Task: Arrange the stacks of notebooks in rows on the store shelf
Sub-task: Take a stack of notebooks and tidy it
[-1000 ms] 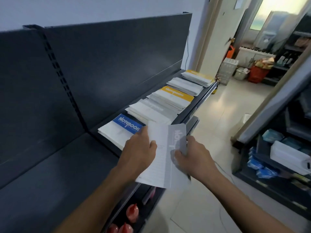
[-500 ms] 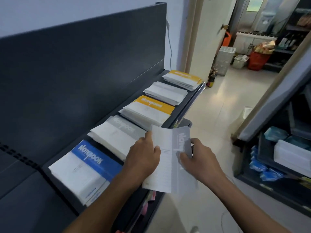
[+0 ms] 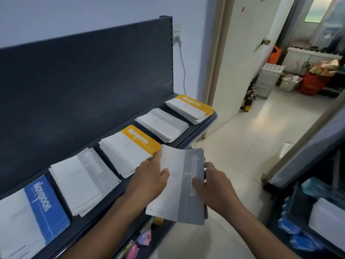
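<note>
On the shelf (image 3: 113, 197), five stacks (image 3: 84, 180) lie in a row. Just off its edge our left hand (image 3: 149, 176), fingers curled, grips grey notebooks (image 3: 179, 186); our right hand (image 3: 214, 187) clasps their other side. Mid-placement, we judge: next, set them squarely in line.

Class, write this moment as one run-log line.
left hand, right hand: grip grey notebooks | where: before shelf edge, by middle yellow stack | status: not placed

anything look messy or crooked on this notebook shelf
Yes: the grey-banded stack and the near yellow-banded stack are fanned out, edges staggered rather than squared. Nothing looks spilled or damaged.
</note>
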Motion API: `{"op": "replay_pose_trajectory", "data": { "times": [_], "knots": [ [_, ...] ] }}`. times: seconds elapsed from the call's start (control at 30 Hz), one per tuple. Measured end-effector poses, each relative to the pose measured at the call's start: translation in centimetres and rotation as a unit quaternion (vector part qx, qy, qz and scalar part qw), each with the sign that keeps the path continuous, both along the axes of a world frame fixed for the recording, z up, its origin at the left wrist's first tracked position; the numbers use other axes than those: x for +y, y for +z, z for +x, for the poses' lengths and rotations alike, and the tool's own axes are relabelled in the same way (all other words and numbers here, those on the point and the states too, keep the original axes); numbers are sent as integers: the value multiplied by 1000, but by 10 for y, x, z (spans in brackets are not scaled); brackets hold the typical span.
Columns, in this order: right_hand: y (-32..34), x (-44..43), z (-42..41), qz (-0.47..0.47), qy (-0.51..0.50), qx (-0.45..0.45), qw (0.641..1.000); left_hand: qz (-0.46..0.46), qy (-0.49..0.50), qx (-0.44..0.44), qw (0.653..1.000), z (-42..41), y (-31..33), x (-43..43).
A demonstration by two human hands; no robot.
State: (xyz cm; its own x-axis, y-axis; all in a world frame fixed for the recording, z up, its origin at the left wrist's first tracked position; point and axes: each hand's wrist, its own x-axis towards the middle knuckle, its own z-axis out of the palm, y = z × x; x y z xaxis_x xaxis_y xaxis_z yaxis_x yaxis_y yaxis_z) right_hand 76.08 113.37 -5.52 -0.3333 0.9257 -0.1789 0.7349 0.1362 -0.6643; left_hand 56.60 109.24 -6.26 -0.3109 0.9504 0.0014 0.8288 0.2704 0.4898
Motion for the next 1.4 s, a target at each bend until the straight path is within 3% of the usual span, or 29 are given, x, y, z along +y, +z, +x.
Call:
{"op": "replay_pose_trajectory", "data": {
  "times": [0.37,0.73,1.07,1.4],
  "knots": [
    [-6,127,-8,-4,29,-17,999,9,53,-20,998,6,-2,111],
    [-4,279,-55,56,103,-37,992,42,152,-42,987,-28,-13,222],
    [-18,349,-151,107,298,-47,947,61,342,-32,937,-58,-23,234],
    [-30,383,-195,94,392,-81,912,-4,436,39,899,-64,-29,264]
  ]
}}
